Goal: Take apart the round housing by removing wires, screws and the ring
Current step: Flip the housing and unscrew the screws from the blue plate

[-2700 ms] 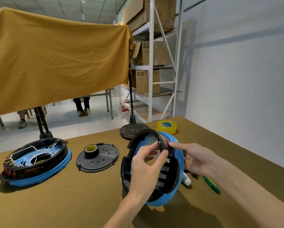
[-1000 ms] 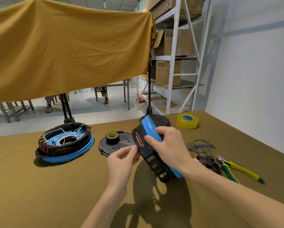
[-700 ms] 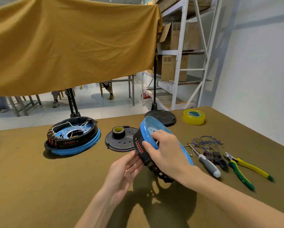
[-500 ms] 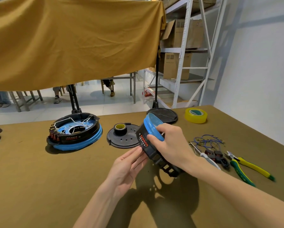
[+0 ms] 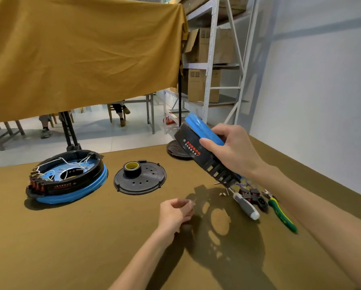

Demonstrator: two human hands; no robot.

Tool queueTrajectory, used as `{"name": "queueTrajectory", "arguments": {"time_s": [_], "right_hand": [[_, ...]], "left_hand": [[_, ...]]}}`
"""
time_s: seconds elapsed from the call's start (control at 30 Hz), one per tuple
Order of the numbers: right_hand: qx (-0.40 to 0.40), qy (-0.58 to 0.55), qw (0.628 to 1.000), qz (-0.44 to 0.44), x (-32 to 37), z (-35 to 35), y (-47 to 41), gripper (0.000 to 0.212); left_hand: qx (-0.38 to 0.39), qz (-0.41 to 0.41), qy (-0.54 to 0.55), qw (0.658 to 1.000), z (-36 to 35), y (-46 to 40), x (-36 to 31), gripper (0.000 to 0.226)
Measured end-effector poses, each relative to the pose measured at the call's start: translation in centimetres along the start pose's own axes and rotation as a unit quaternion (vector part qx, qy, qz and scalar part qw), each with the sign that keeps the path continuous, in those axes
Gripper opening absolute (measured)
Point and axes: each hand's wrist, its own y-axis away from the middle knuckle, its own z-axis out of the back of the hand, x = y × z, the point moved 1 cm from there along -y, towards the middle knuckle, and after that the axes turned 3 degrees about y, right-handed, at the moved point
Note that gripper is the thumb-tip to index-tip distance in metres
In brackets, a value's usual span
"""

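Note:
My right hand (image 5: 231,151) grips the round housing (image 5: 198,149), a black drum with a blue ring, and holds it tilted in the air above the table. My left hand (image 5: 176,212) hovers low over the table with fingers curled, pinching a tiny pale part, maybe a screw, at its fingertips. Two small screws (image 5: 223,193) lie on the cloth below the housing. Removed blue wires and black connectors (image 5: 252,195) lie to the right.
A second blue and black housing (image 5: 67,181) with wires sits at left. A black round cover (image 5: 139,180) carries a tape roll (image 5: 132,167). Another black lid (image 5: 178,150) lies behind. A screwdriver (image 5: 246,207) and green-handled pliers (image 5: 279,213) lie at right.
My right hand has raised the housing and turned it tilted. My left hand has left the housing, dropped toward the table and curled its fingers.

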Motion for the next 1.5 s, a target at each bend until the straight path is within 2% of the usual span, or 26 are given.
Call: {"name": "queueTrajectory", "arguments": {"time_s": [0.1,0.2,0.33,0.47,0.53,0.6,0.67,0.73,0.77,0.83,0.9,0.97,1.1,1.17,1.23,1.33,1.43,1.5], "right_hand": [[0.001,0.031,1.0,-0.006,-1.1,0.7,-0.1,0.01],[0.014,0.044,0.998,-0.033,-2.9,0.5,1.2,0.019],[0.033,0.036,0.998,-0.05,-4.5,0.3,2.9,0.013],[0.014,0.042,0.998,-0.046,-5.3,1.0,3.0,0.015],[0.018,0.047,0.998,-0.039,-5.5,1.1,3.2,0.015],[0.025,0.05,0.998,-0.028,-5.6,0.9,3.6,0.015],[0.04,0.073,0.996,-0.012,-5.5,0.4,3.9,0.018],[0.062,0.102,0.993,0.006,-5.0,-0.6,4.2,0.017],[0.074,0.114,0.991,0.018,-4.6,-1.2,4.4,0.017],[0.092,0.137,0.985,0.04,-3.4,-2.5,4.7,0.016],[0.089,0.143,0.983,0.067,-1.7,-3.7,5.2,0.016],[0.096,0.136,0.981,0.096,0.1,-5.1,5.5,0.017],[0.143,0.138,0.967,0.158,2.3,-8.8,6.2,0.021],[0.158,0.15,0.959,0.182,2.9,-10.5,6.8,0.021],[0.166,0.159,0.953,0.2,3.0,-11.8,7.4,0.019],[0.182,0.159,0.947,0.214,2.5,-13.3,8.0,0.02],[0.227,0.159,0.94,0.201,2.0,-14.5,9.3,0.025],[0.252,0.121,0.946,0.165,1.7,-14.4,9.7,0.025]], "left_hand": [[0.008,0.011,-0.01,1.0,-2.9,-1.9,-0.5,0.012],[-0.015,0.027,0.014,0.999,-4.2,-3.2,-0.6,0.009],[-0.015,0.007,-0.055,0.998,-4.4,-4.0,-0.6,0.007],[0.022,0.012,-0.08,0.996,-5.2,-4.6,-0.9,0.023],[0.018,0.014,-0.069,0.997,-5.3,-4.9,-1.1,0.03],[0.005,0.002,-0.032,0.999,-4.8,-4.5,-1.5,0.033],[0.041,0.01,0.088,0.995,-3.9,-3.6,-2.1,0.042],[0.129,0.039,0.259,0.957,-2.5,-2.2,-3.1,0.055],[0.167,0.046,0.31,0.935,-1.8,-1.4,-3.8,0.058],[0.204,0.029,0.319,0.925,-0.5,0.3,-4.7,0.054],[0.17,0.001,0.277,0.946,0.6,1.4,-4.9,0.047],[0.13,-0.011,0.282,0.95,2.2,2.2,-4.2,0.046],[0.124,0.019,0.374,0.919,6.0,3.7,-1.8,0.04],[0.113,0.037,0.389,0.914,7.5,4.2,-0.7,0.037],[0.095,0.043,0.378,0.92,8.7,4.5,-0.2,0.041],[0.06,0.056,0.304,0.949,10.4,4.7,0.1,0.052],[0.067,0.084,0.201,0.974,11.0,4.7,0.4,0.058],[0.07,0.075,0.13,0.986,10.9,4.6,0.8,0.062]]}}
